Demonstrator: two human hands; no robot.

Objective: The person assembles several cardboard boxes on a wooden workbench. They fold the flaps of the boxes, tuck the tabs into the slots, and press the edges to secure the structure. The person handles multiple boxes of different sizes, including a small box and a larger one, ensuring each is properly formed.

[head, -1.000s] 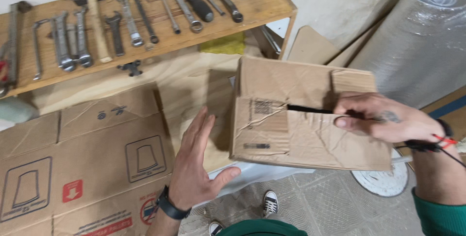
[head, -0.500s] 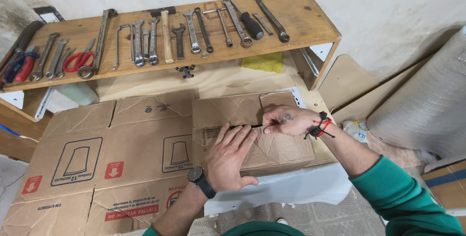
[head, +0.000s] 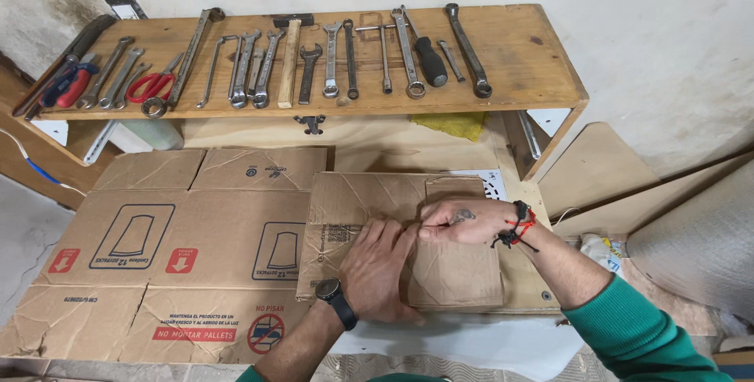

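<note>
Left hand lies flat, fingers open and spread a bit, palm down on the small cardboard piece, pressing it to the bench. Black wristwatch on that wrist. Right hand sits just right of the left, touching it at the fingertips, fingers curled into a loose pinch on the cardboard surface; whether it grips a small tool or only the cardboard edge, cannot tell, hidden by the fingers. Red-and-black cord bracelet on the right wrist, green sleeve lower right.

Small cardboard piece is creased, brown, with a folded flap on its right half, lying near centre of the bench, overlapping the right edge of a big flattened cardboard box that covers the left side. The big box shows red arrow marks and a round red sign.

Far side: wooden shelf holding a row of tools. Wrenches in many sizes, a hammer with a wooden handle, a screwdriver with black handle, red-handled scissors, red-and-blue pliers at far left. Yellow cloth under the shelf, right of centre. White sheet hangs off the near bench edge. Cardboard sheets lean on the wall at right.
</note>
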